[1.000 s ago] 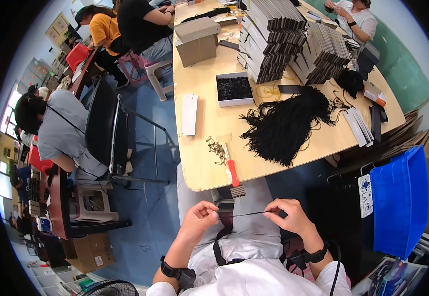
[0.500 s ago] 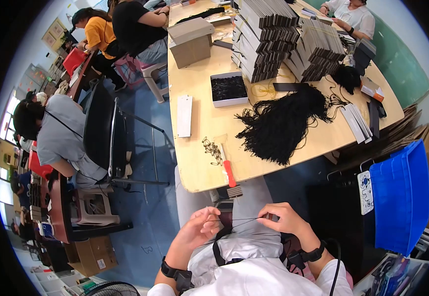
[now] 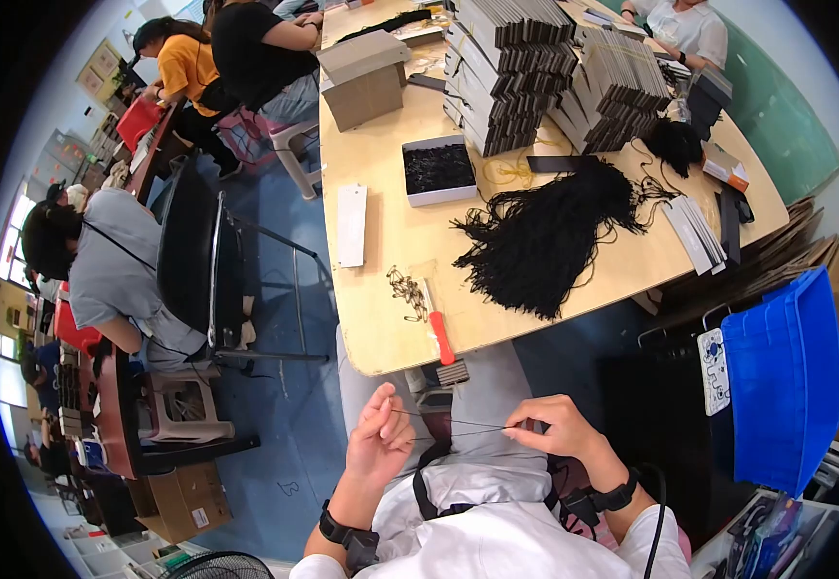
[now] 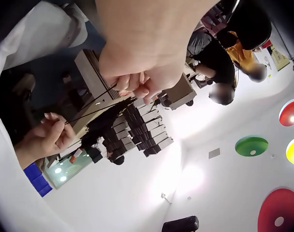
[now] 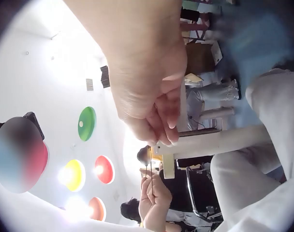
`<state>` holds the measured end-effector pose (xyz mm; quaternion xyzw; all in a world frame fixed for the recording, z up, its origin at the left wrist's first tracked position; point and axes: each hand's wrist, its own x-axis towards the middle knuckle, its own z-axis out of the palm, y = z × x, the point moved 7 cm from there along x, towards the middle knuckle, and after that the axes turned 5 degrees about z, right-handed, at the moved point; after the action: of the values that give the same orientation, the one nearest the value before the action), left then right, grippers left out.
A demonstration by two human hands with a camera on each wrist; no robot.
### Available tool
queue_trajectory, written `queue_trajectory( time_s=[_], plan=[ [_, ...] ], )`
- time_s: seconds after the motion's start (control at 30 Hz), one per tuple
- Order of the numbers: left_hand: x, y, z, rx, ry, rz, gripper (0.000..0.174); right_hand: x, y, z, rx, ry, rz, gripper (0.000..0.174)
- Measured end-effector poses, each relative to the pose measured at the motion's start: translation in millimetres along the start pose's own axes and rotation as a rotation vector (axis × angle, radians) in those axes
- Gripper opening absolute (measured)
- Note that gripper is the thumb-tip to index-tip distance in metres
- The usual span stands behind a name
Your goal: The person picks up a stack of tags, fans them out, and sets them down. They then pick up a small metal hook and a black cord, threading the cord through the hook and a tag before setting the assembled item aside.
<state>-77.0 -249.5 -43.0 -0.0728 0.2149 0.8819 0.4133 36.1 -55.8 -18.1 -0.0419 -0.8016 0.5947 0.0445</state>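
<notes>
Raised since earlier, our left hand [image 3: 378, 444] grips black cord [image 3: 477, 425], lower centre; our right hand [image 3: 556, 427] pinches it.

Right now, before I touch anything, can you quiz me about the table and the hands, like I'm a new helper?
1. True or false: a black cord stretches between the left hand and the right hand.

2. What colour is the handle near the front edge of the table?
A) blue
B) red
C) green

3. Fill in the blank: in the head view, the open box of black pieces sits to the ____ of the black stringy heap.

Key: 1. True. 2. B. 3. Left.
</notes>
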Motion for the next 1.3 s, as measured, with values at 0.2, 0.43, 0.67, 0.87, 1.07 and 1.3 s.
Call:
queue_trajectory(
  time_s=[0.2, 0.43, 0.67, 0.87, 1.07, 1.3],
  plan=[
    [1, 5, 22, 0.198, -0.143, -0.017, 0.02, -4, -13, 0, 0.269, -0.072, 0.102, 0.006],
    [0, -9, 26, 0.279, -0.18, -0.072, 0.016, -3, -15, 2, 0.205, -0.093, 0.082, 0.008],
    [0, -15, 23, 0.37, -0.2, -0.09, 0.017, -5, -3, 4, 0.212, -0.084, 0.11, 0.01],
    [2, -18, 18, 0.457, -0.143, -0.109, 0.016, -9, 15, 8, 0.319, -0.108, 0.203, 0.008],
    [11, -17, 20, 0.436, -0.119, -0.024, 0.014, -18, 35, -17, 0.206, 0.003, 0.198, 0.007],
    [23, -15, 13, 0.823, 0.013, 0.187, 0.011, -8, 53, -31, 0.203, 0.131, 0.255, 0.006]
  ],
)
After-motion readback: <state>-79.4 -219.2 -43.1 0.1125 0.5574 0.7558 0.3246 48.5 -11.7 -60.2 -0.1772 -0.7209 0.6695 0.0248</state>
